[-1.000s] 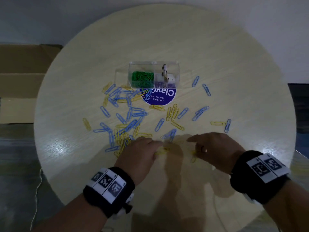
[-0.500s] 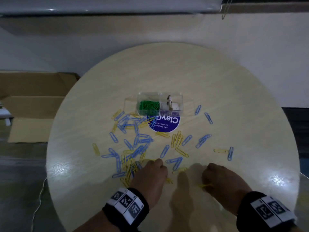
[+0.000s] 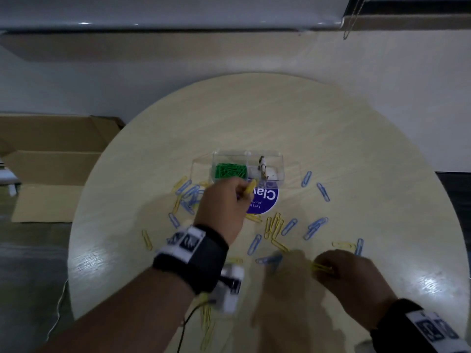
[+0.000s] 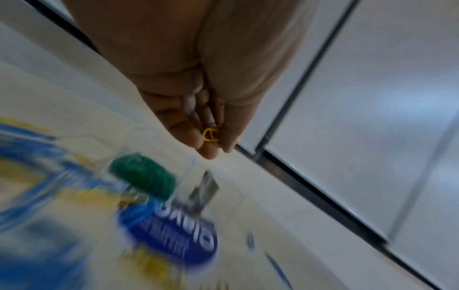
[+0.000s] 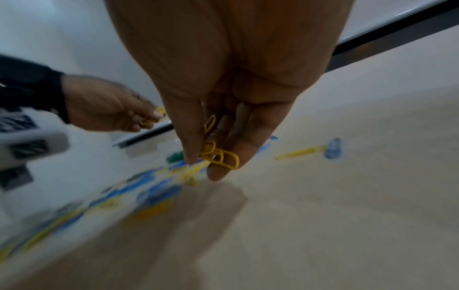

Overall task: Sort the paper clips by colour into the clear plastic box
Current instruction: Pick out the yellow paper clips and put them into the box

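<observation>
The clear plastic box (image 3: 279, 159) stands mid-table with green clips (image 3: 230, 171) in its left compartment and a metal binder clip (image 3: 262, 166) in the right one. My left hand (image 3: 229, 200) hovers just in front of the box and pinches yellow paper clips (image 3: 250, 187), seen also as a yellow clip (image 4: 211, 135) between the fingertips (image 4: 211, 151). Near the front edge my right hand (image 3: 349, 278) holds a bunch of yellow clips (image 5: 218, 155). Blue clips (image 3: 314, 226) and yellow clips (image 3: 274, 225) lie scattered on the round table (image 3: 356, 154).
A round blue sticker (image 3: 265, 200) lies just in front of the box. Open cardboard boxes (image 3: 51, 159) sit on the floor at the left. A white wall runs behind the table. More yellow clips (image 3: 207, 324) lie at the near edge under my left forearm.
My left hand has risen from the near clip pile and moved forward to the box with yellow clips. The right hand has picked up yellow clips and stays near the front edge.
</observation>
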Tool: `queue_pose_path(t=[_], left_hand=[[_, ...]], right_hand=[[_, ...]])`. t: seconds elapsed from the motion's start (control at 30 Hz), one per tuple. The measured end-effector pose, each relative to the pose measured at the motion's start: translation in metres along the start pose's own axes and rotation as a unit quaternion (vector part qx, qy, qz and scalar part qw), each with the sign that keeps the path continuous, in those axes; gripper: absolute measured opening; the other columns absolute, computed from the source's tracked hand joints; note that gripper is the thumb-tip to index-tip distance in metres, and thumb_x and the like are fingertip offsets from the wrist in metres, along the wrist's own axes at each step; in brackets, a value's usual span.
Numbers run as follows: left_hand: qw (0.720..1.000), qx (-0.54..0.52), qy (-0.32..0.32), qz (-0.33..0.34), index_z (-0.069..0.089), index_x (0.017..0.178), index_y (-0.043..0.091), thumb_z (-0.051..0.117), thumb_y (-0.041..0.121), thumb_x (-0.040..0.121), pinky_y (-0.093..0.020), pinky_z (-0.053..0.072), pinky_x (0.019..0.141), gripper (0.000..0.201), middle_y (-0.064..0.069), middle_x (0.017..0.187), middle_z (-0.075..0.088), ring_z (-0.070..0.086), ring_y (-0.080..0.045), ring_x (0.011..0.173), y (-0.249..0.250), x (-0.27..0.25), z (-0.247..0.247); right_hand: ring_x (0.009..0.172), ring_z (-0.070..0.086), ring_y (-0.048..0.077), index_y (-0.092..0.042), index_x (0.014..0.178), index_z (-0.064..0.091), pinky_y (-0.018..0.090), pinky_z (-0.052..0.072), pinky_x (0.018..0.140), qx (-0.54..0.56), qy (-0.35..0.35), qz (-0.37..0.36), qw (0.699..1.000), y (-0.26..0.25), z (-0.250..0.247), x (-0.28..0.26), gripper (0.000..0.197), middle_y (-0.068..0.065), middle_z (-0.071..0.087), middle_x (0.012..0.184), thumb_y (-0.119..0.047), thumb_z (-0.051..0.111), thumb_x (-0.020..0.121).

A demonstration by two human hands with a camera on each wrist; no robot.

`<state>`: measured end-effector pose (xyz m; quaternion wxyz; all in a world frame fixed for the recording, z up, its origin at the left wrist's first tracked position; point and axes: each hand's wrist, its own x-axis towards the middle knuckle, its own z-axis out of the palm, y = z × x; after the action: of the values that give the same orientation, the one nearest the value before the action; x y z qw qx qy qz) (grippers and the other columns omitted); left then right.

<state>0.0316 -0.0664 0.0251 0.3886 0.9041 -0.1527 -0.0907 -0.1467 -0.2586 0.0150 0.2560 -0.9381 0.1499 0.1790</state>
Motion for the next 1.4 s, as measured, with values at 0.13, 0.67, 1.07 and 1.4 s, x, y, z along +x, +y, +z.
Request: queue_pose_path(t=[0.13, 0.67, 1.07, 1.4], left_hand=[[0.998, 0.033, 0.026, -0.056, 0.074, 0.097, 0.017, 0.066, 0.020, 0.083, -0.033, 0.054, 0.080, 0.017, -0.001, 0.093, 0.074, 0.067, -0.020, 0.087, 0.007, 0.056, 0.005], [0.991, -0.057, 0.110, -0.046, 0.063, 0.114, 0.025, 0.051, 0.024, 0.094, -0.038, 0.056, 0.082, 0.023, 0.001, 0.111, 0.061, 0.066, -0.021, 0.085, -0.009, 0.043, -0.007], [0.989, -0.082, 0.095, -0.083, 0.062, 0.104, 0.031, 0.054, 0.031, 0.094, -0.035, 0.054, 0.075, 0.013, 0.010, 0.102, 0.064, 0.066, -0.012, 0.076, -0.047, -0.016, -0.035], [0.940, 0.226, -0.240, 0.091, 0.033, 0.145, 0.022, 0.051, 0.034, 0.093, -0.040, 0.025, 0.116, 0.057, -0.003, 0.160, 0.014, 0.010, -0.022, 0.147, -0.090, -0.060, -0.007]], right_hand=[[0.063, 0.059, 0.007, -0.032, 0.072, 0.066, 0.019, 0.043, 0.061, 0.061, 0.064, 0.011, 0.996, -0.010, -0.018, 0.028, 0.013, -0.009, 0.065, 0.067, -0.030, 0.080, 0.071], [0.065, 0.062, 0.012, -0.022, 0.076, 0.070, 0.026, 0.047, 0.064, 0.155, 0.089, 0.032, 0.983, -0.075, -0.061, 0.132, 0.012, -0.004, 0.069, 0.069, -0.032, 0.077, 0.076], [0.092, 0.067, 0.025, -0.010, 0.107, 0.071, 0.040, 0.054, 0.087, 0.144, 0.105, 0.044, 0.983, -0.119, -0.059, 0.173, 0.043, 0.008, 0.073, 0.100, -0.044, 0.071, 0.079], [0.142, 0.022, 0.028, -0.027, 0.143, 0.037, 0.033, 0.021, 0.114, -0.124, -0.066, -0.097, 0.985, -0.048, 0.026, 0.063, 0.064, 0.007, 0.027, 0.155, -0.045, 0.059, 0.086]])
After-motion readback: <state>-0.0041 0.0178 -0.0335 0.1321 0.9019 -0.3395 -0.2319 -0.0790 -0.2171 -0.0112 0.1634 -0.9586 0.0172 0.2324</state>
